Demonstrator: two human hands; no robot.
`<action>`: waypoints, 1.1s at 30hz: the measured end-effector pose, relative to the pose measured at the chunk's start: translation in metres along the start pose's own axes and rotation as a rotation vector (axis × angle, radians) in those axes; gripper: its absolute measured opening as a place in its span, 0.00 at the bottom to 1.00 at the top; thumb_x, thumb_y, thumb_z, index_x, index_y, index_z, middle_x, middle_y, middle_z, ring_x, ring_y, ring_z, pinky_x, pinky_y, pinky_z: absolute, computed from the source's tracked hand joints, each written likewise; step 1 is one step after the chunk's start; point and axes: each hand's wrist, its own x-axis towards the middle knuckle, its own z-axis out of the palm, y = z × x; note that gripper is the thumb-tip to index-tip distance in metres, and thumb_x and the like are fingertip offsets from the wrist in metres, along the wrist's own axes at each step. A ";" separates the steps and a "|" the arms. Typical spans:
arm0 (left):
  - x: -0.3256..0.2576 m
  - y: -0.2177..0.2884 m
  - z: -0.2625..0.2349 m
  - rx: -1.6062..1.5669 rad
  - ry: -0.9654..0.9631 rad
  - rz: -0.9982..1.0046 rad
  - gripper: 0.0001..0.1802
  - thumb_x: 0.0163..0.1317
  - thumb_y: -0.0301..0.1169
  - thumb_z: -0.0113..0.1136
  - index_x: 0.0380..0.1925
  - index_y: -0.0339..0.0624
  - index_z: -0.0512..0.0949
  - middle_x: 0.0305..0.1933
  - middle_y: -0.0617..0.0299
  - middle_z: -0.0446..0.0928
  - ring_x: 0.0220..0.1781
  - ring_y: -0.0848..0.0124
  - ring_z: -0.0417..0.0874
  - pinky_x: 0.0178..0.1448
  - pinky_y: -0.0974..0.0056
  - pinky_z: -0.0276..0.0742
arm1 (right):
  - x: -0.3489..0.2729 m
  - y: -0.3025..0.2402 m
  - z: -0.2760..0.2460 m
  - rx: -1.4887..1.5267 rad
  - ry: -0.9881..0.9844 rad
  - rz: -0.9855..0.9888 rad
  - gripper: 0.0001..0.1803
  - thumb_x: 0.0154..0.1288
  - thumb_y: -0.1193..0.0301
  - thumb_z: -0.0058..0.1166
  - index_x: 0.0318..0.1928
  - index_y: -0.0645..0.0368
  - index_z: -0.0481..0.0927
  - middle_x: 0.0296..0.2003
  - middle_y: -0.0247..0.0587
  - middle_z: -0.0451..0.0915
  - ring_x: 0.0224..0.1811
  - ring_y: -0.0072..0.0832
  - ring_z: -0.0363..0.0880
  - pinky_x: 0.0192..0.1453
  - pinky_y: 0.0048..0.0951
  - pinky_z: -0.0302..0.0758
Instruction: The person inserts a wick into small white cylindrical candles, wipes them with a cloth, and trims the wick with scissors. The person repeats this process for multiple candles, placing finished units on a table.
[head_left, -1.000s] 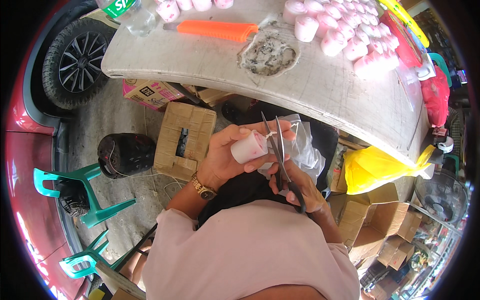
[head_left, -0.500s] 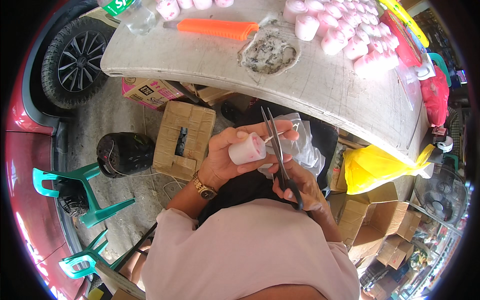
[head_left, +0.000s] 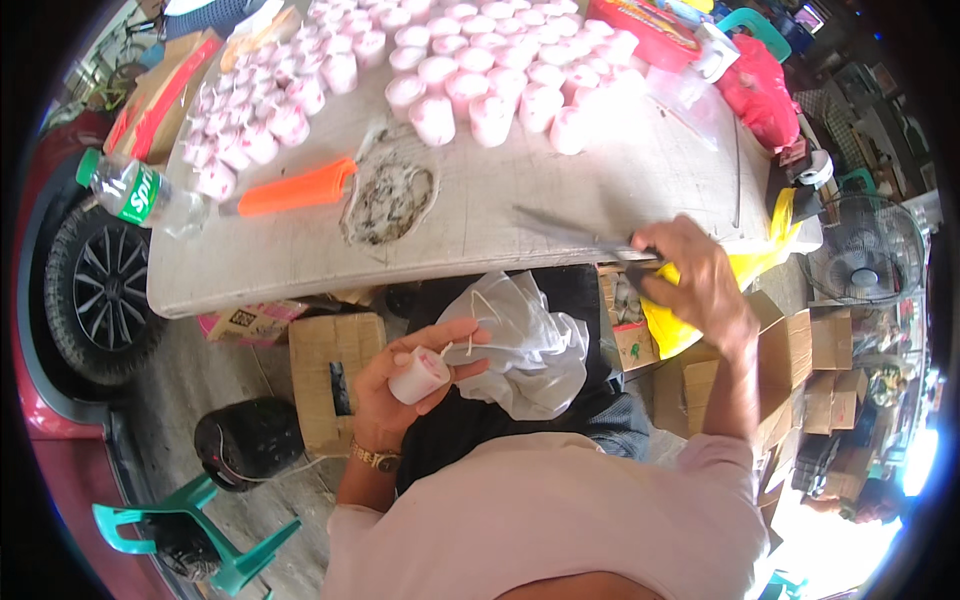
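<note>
My left hand (head_left: 385, 385), palm up over my lap, holds a short pink-and-white candle (head_left: 419, 376) tilted on its side. A pale wick (head_left: 447, 349) sticks out of its top toward my fingers. Another thin pale string (head_left: 472, 322) shows by those fingertips, against a clear plastic bag (head_left: 535, 345) on my lap. Over the table's front edge, my right hand (head_left: 690, 280) grips a pair of scissors (head_left: 585, 232) by the handles. The blades point left over the tabletop and are slightly blurred.
Many similar candles (head_left: 490, 118) stand in rows on the worn white table (head_left: 560, 190). Nearer lie an orange-handled knife (head_left: 297, 190) and a plastic bottle (head_left: 140, 195). A yellow bag (head_left: 668, 325) hangs at the right edge, above open cardboard boxes (head_left: 780, 360). A fan (head_left: 860, 250) stands at right.
My right hand has carried the scissors away from the candle, up and right to the table edge. My left hand still holds the candle. The view has shifted, showing more of the table.
</note>
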 end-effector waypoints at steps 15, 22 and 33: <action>0.016 0.008 0.029 0.145 -0.129 -0.068 0.39 0.55 0.42 0.52 0.59 0.17 0.68 0.57 0.35 0.74 0.20 0.75 0.73 0.62 0.59 0.72 | 0.031 -0.007 -0.019 -0.381 0.151 -0.217 0.17 0.55 0.83 0.58 0.47 0.61 0.78 0.54 0.51 0.76 0.39 0.41 0.82 0.46 0.38 0.79; 0.027 0.039 0.048 0.556 -0.206 -0.082 0.31 0.62 0.44 0.52 0.59 0.33 0.75 0.48 0.54 0.80 0.28 0.78 0.73 0.47 0.69 0.76 | 0.003 -0.077 0.058 0.783 -0.204 -0.019 0.18 0.60 0.86 0.53 0.51 0.62 0.78 0.33 0.43 0.82 0.30 0.26 0.83 0.31 0.25 0.78; 0.057 0.089 0.074 1.489 -0.128 0.493 0.24 0.59 0.27 0.58 0.58 0.37 0.73 0.49 0.57 0.78 0.50 0.67 0.78 0.54 0.61 0.74 | -0.012 -0.072 0.080 0.811 0.223 -0.008 0.09 0.56 0.88 0.57 0.35 0.64 0.83 0.32 0.39 0.80 0.29 0.24 0.79 0.31 0.22 0.73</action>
